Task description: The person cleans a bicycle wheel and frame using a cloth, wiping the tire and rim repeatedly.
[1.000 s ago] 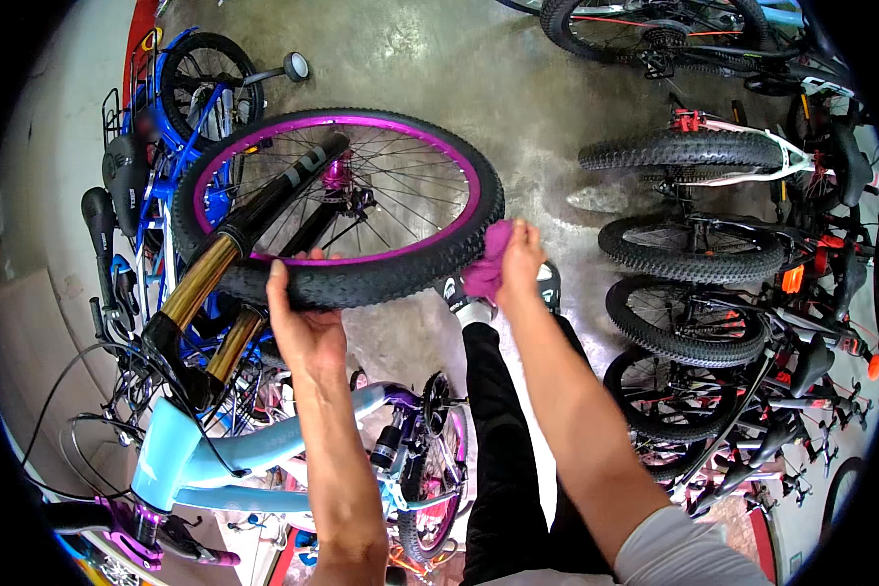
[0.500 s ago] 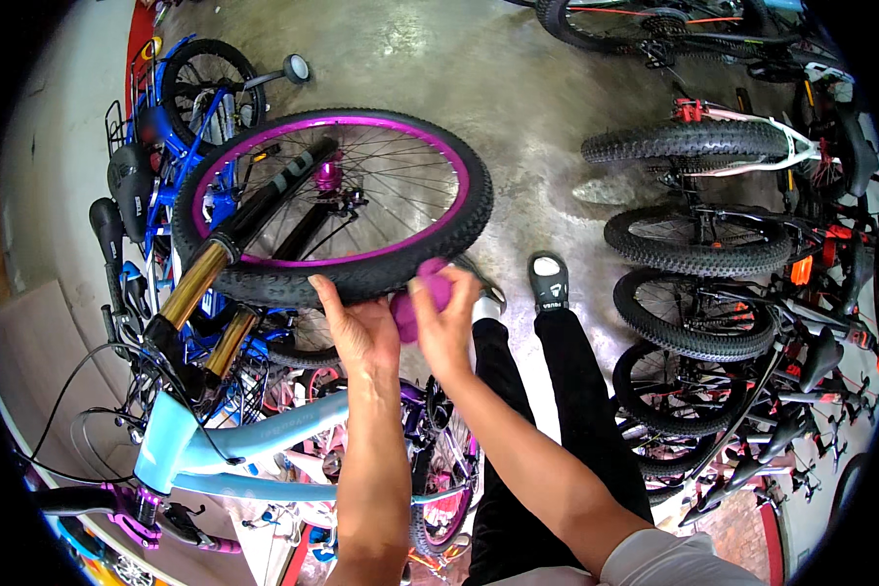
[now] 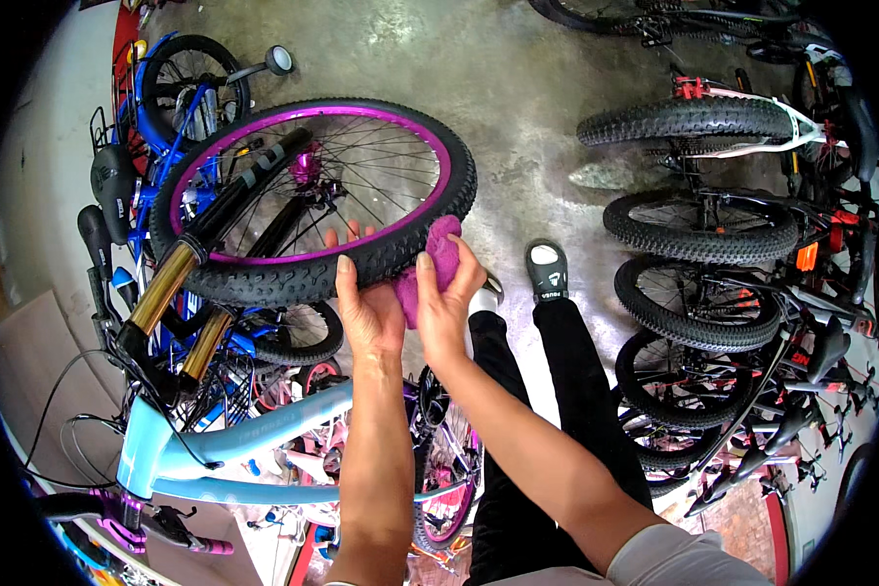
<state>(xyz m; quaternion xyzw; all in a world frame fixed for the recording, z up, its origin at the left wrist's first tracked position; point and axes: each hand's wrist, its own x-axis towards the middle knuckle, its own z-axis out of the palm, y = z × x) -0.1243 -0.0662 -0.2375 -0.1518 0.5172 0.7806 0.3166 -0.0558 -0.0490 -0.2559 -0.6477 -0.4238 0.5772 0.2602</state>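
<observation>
A bicycle front wheel (image 3: 438, 200) with a black knobby tyre and purple rim is tilted in front of me, held in a fork (image 3: 171, 283) with gold stanchions and black lower legs. My left hand (image 3: 373, 317) grips the near side of the tyre, thumb on the outside and fingertips showing through beyond the rim among the spokes. To its right, my right hand (image 3: 447, 303) pinches a purple cloth (image 3: 443, 256) and presses it against the tyre. Part of the cloth hangs between both hands. The light-blue frame (image 3: 254, 439) lies at the lower left, joined to the fork.
A row of bicycles with black tyres (image 3: 698, 230) lines the right side. Blue bicycles (image 3: 190, 93) stand at the far left beside a pale wall. My feet in dark clogs (image 3: 547, 272) are on the concrete floor (image 3: 400, 59). More bicycles crowd below the light-blue frame.
My left fingers have reached around the tyre and now show inside the rim. The right hand and cloth have moved slightly up along the tyre. The wheel appears shifted a little left.
</observation>
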